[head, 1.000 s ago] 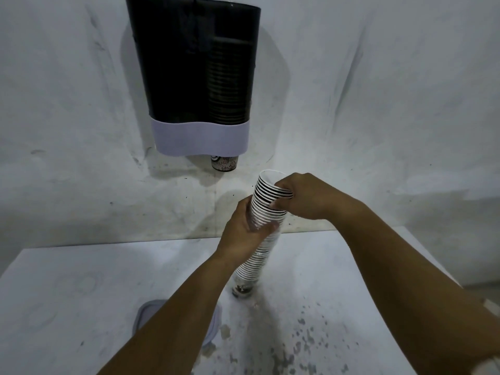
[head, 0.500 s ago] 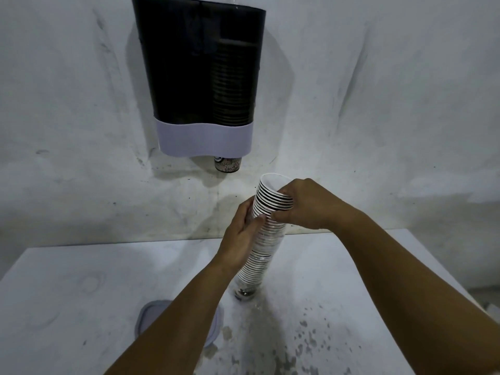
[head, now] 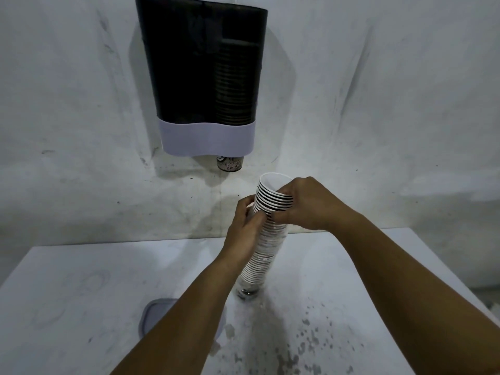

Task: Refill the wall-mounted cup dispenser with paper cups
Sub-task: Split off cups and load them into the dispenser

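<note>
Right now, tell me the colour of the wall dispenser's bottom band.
Pale lavender band under the dark dispenser body, head view.

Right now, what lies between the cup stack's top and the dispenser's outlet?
Head view: only bare wall between the cup stack and the dispenser outlet, where one cup pokes out.

Both bare forearms reach up from the bottom of the frame toward its centre. The left hand is curled, fingers wrapped around the stack of cups from the left side. The right hand sits slightly higher, fingers pinching the top cups, wrist bent inward.
</note>
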